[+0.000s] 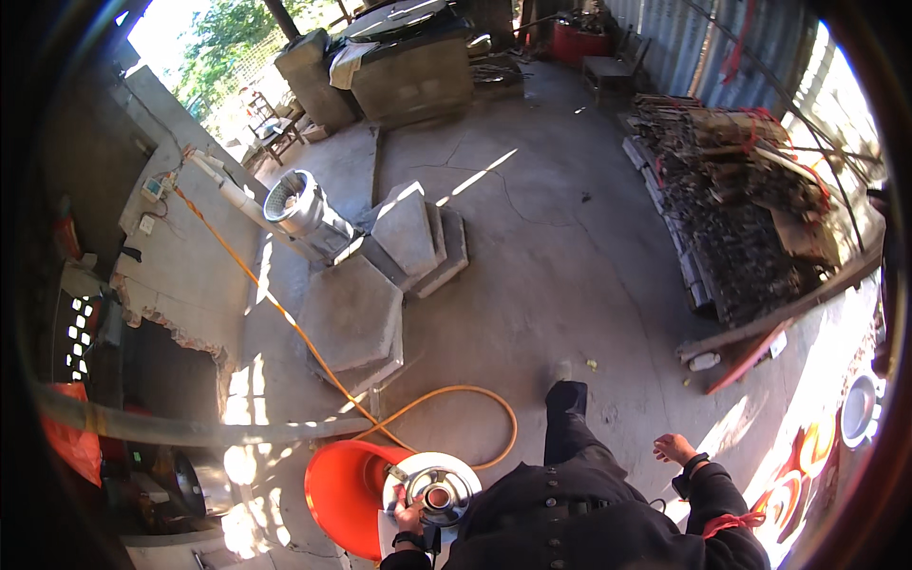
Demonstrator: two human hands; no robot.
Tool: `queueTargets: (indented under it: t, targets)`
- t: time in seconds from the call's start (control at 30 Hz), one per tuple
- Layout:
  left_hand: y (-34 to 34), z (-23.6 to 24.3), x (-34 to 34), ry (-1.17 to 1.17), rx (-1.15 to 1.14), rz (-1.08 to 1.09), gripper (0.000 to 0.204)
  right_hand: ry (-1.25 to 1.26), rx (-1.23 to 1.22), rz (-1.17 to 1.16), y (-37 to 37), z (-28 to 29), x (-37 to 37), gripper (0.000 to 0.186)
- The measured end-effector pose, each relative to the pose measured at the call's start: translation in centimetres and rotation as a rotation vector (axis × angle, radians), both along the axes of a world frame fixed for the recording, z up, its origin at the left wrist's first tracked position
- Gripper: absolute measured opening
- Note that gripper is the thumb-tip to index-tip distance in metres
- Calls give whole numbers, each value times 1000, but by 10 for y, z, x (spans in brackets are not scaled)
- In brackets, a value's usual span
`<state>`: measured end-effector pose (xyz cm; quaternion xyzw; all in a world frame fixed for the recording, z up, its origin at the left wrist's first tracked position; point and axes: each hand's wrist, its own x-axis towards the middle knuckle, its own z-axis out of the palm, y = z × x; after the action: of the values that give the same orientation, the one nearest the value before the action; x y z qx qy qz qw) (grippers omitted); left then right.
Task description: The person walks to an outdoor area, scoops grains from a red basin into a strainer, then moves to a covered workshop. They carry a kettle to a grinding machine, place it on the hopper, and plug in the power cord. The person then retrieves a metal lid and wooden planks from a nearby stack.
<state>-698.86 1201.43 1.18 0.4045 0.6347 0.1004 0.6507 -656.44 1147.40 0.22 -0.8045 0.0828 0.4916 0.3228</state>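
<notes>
Low in the view, a round silver machine (459,483) with a ringed metal top and an opening at its centre stands against my body. My left hand (408,516) grips it at the near left side of its top; a dark band circles that wrist. Just left of it is an orange-red plastic tub (332,494), partly hidden behind the machine. My right hand (674,448) hangs out to the right, away from any object, its fingers loosely curled around nothing visible. That wrist has a dark watch, and a red tie circles the sleeve.
An orange hose (513,418) loops over the concrete floor beyond the tub. Concrete slabs (351,304) and a grey metal motor-like cylinder (306,211) stand ahead left. Bundled firewood (722,199) is stacked at right. A grey pipe (237,432) crosses the left. Basins (860,410) lie far right.
</notes>
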Motion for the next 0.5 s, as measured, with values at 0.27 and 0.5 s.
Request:
queueTargets:
  t: [0.27, 0.5]
  targets:
    - [53, -18, 211, 125, -89, 50, 7, 84, 49, 136, 101, -32, 343, 20]
    - [108, -54, 382, 127, -111, 133, 15, -274, 190, 268, 357, 39, 675, 21]
